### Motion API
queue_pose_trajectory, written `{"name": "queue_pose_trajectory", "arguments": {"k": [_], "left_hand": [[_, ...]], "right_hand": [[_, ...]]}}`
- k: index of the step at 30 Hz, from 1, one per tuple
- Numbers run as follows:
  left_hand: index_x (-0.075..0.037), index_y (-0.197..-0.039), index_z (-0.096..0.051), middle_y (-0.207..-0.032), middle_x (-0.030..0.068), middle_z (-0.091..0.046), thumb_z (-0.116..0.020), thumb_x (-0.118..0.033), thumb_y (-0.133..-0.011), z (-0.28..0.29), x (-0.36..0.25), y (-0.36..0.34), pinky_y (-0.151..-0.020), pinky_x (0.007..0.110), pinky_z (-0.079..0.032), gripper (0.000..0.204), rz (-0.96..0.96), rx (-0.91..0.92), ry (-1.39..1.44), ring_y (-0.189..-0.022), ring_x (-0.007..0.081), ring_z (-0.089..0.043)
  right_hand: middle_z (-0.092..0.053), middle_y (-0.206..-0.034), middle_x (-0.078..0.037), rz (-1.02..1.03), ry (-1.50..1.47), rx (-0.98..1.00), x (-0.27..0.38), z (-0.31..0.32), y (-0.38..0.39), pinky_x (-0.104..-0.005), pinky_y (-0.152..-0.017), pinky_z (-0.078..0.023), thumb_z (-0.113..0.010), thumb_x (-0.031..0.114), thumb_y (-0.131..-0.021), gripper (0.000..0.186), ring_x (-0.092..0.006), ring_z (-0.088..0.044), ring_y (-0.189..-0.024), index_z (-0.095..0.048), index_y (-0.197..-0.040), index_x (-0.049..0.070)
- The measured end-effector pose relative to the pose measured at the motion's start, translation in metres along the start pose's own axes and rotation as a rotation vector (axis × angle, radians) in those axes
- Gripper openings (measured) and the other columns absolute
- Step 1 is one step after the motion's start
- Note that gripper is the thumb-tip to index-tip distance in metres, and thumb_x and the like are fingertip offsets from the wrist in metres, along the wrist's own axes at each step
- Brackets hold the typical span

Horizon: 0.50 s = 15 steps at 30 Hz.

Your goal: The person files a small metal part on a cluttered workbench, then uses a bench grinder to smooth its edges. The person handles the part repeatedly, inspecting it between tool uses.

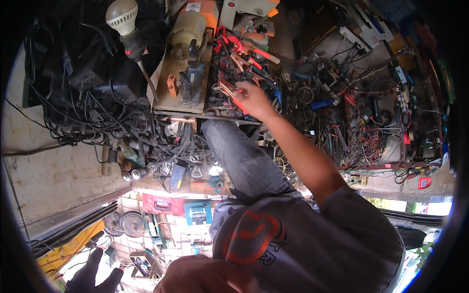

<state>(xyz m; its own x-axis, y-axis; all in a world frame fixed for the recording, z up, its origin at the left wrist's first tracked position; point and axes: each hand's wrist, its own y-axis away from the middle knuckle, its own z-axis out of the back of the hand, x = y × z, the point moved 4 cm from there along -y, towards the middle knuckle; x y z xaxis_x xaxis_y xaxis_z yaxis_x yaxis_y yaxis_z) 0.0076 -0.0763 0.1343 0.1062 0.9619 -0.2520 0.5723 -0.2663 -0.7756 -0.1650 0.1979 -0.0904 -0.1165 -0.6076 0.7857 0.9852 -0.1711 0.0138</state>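
My right hand (249, 97) grips a copper-jawed clamp with red handles (229, 92) over a crowded pile of clamps, cables and dark parts. Other copper clamps (240, 62) and a red-handled tool (265, 53) lie just beyond it. Left of the pile is a worn board (190, 100) bearing black fittings and an orange piece (171, 86). Bare skin of what looks like my left arm shows at the lower edge; that hand is not visible.
A bulb in a holder (121, 19) stands at upper left beside tangled black cables (88, 102). Tools and wires (361, 127) crowd the right. An orange-and-cream machine (205, 12) sits at the back. My leg is below the bench edge.
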Motion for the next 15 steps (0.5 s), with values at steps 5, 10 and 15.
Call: {"name": "queue_pose_trajectory", "arguments": {"k": [5, 10, 15], "left_hand": [[-0.01, -0.066, -0.045, -0.049, 0.0007, -0.04, -0.036, -0.018, -0.101, 0.042, 0.002, 0.036, -0.03, 0.024, -0.026, 0.038, 0.14, -0.475, -0.201, -0.034, 0.0114, -0.035], [-0.004, -0.092, -0.058, -0.074, 0.0057, -0.058, -0.06, -0.015, -0.095, 0.165, 0.022, 0.098, -0.057, 0.027, -0.046, 0.011, 0.359, -1.354, -0.745, -0.062, 0.0136, -0.055], [-0.003, -0.088, -0.057, -0.081, 0.0069, -0.063, -0.063, -0.015, -0.094, 0.245, 0.045, 0.106, -0.065, 0.026, -0.052, 0.014, 0.329, -1.332, -0.833, -0.069, 0.0143, -0.06]], "right_hand": [[-0.067, -0.088, -0.018, 0.137, 0.028, -0.055, 0.022, -0.002, 0.031, -0.0374, -0.074, -0.051, -0.063, 0.023, -0.089, 0.031, -0.0315, -0.066, -0.081, -0.063, -0.111, 0.002], [-0.067, -0.092, -0.017, 0.482, 0.111, -0.271, 0.102, -0.019, 0.032, -0.0432, -0.069, -0.053, -0.057, 0.036, -0.094, 0.035, -0.0359, -0.066, -0.077, -0.064, -0.102, 0.002], [-0.068, -0.088, -0.02, 0.329, 0.479, -0.057, 0.168, -0.048, -0.009, -0.0473, -0.069, -0.053, -0.052, 0.036, -0.094, 0.036, -0.0386, -0.067, -0.079, -0.067, -0.093, 0.003]]}}
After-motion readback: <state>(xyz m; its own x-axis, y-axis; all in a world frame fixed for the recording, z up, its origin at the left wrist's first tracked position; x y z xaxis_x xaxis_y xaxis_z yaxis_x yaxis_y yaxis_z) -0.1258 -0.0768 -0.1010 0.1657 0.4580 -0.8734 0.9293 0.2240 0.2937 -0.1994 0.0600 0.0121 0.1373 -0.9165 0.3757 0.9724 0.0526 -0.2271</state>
